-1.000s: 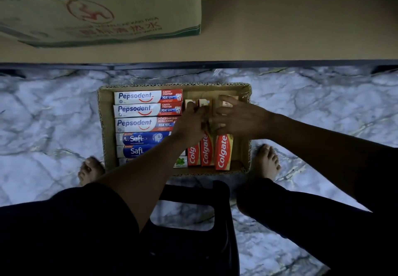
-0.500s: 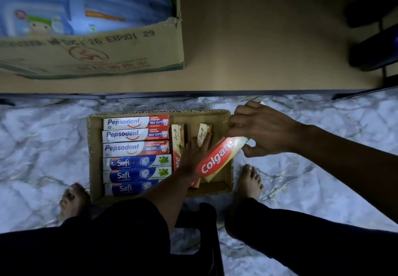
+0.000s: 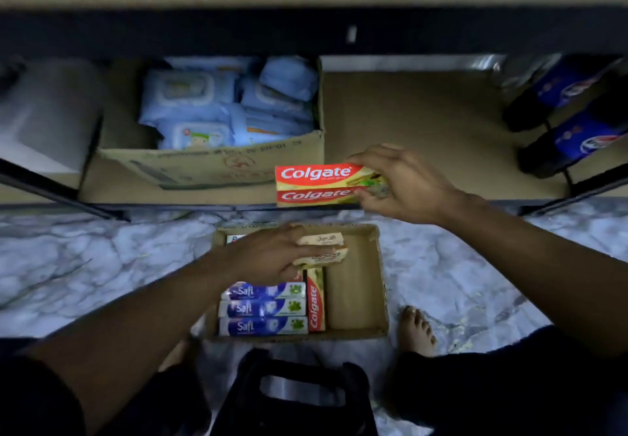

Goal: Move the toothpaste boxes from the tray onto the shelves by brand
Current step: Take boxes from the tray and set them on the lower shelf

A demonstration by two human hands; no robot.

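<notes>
My right hand (image 3: 404, 184) grips one end of a red and yellow Colgate box (image 3: 316, 184) and holds it level at the front edge of the low brown shelf (image 3: 424, 123). My left hand (image 3: 272, 255) is over the cardboard tray (image 3: 372, 279) on the floor, gripping two more Colgate boxes (image 3: 321, 250) by their pale ends. In the tray lie three blue Safi boxes (image 3: 263, 308) and one Colgate box (image 3: 315, 303) standing on its edge beside them. My left arm hides most of the Pepsodent boxes (image 3: 232, 239).
A cardboard carton (image 3: 217, 163) of blue wipe packs stands on the shelf to the left. Dark Pepsi bottles (image 3: 577, 129) lie at the shelf's right end. A black stool (image 3: 299, 398) is between my legs on the marble floor (image 3: 85, 265); my bare foot (image 3: 416, 330) is beside the tray.
My right hand has lifted the Colgate box out of the tray and up to the shelf's front edge. My left hand now grips two Colgate boxes. The view has tilted upward.
</notes>
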